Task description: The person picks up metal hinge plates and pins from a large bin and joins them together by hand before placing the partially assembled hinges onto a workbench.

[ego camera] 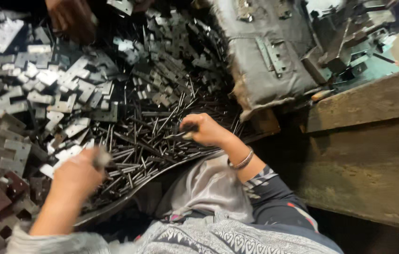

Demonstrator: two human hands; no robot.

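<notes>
Two hands picking at a heap of thin metal pins, beside a pile of flat metal plates.

We see the right hand (206, 130) with its grip pinched on a pin (187, 128) over the pins (147, 141), heaped near centre within easy reach; the left hand (78, 173) seems closed on a blurred piece (100, 157). Plates (44, 94) spread far left; a grey sack (265, 51) sits far right, no labels visible.

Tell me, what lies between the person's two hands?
In the head view, a heap of thin dark metal pins fills the stretch between the left hand and the right hand.
</notes>
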